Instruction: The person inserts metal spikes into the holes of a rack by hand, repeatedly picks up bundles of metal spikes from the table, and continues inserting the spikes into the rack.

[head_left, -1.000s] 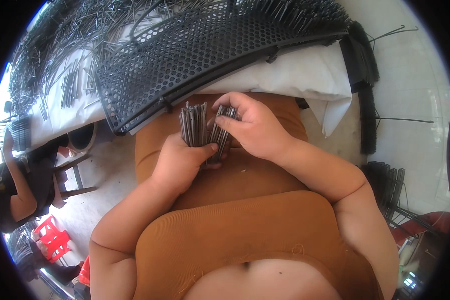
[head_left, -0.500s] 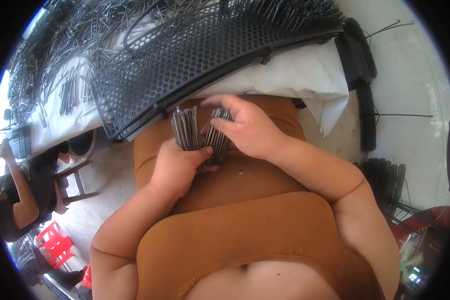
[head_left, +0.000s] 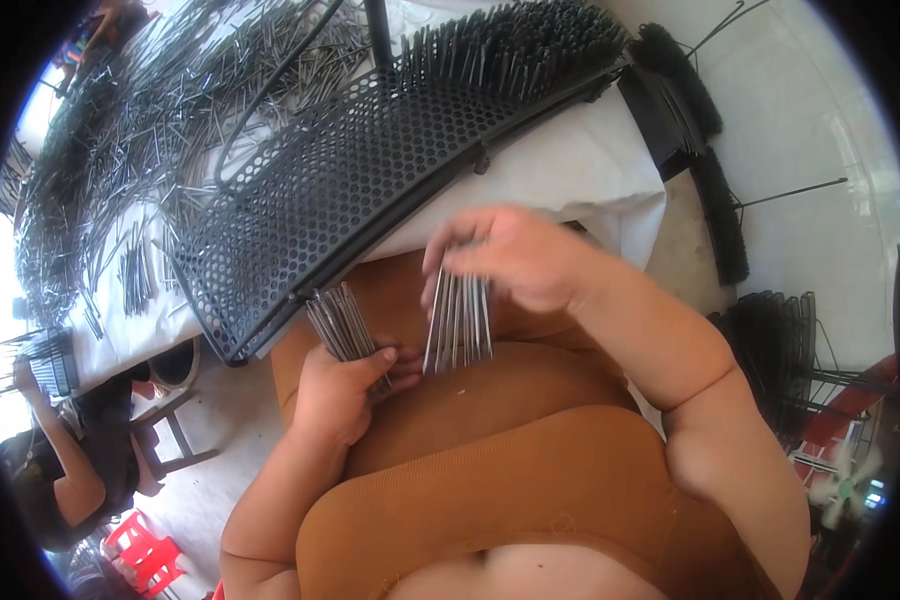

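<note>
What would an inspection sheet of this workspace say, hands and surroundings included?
Surface: white sheet, creased, its near corner hanging down.
Job's things: left bundle of thin metal rods and right bundle of thin metal rods, apart; perforated black tray, with black rods standing densely at its far right part.
Clutter: tangled heap of loose metal rods left of and beyond the tray.
Hands: left hand grips its bundle low; right hand holds its bundle by the upper end, slightly blurred.
Cables: nothing seen.
Surroundings: co-worker's arm and red plastic chair at left; fan at lower right.
</note>
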The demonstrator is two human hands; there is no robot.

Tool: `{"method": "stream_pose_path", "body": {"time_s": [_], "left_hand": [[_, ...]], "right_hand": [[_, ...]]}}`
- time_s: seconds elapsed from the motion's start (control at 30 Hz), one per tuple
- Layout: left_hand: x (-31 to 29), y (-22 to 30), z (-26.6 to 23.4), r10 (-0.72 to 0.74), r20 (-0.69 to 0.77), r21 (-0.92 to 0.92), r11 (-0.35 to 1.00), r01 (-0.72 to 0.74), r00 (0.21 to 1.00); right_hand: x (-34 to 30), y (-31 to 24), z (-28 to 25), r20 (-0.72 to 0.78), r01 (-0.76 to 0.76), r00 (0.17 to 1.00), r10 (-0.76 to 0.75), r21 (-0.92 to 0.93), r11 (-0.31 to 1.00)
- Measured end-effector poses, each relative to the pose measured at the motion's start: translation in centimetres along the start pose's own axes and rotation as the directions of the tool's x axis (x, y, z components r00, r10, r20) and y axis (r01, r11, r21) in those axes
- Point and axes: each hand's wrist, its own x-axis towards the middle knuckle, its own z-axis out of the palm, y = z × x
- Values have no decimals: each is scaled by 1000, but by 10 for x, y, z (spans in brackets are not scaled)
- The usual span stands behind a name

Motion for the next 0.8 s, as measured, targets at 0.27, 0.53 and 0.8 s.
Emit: {"method": "stream_pose_path", "body": {"time_s": [0.27, 0.53, 0.8], "left_hand": [[1, 2, 2, -10, 23, 32, 999, 9, 1000], [2, -2, 0, -4, 8, -1, 1000, 4, 1000], [3, 1, 8, -3, -9, 78, 997, 4, 1000]], "right_hand": [[-3, 37, -5, -16, -144, 989, 148, 153, 978], [-2, -60, -26, -230, 593, 784, -577, 2, 805], [29, -87, -66, -93, 495, 158, -983, -854, 160]]}}
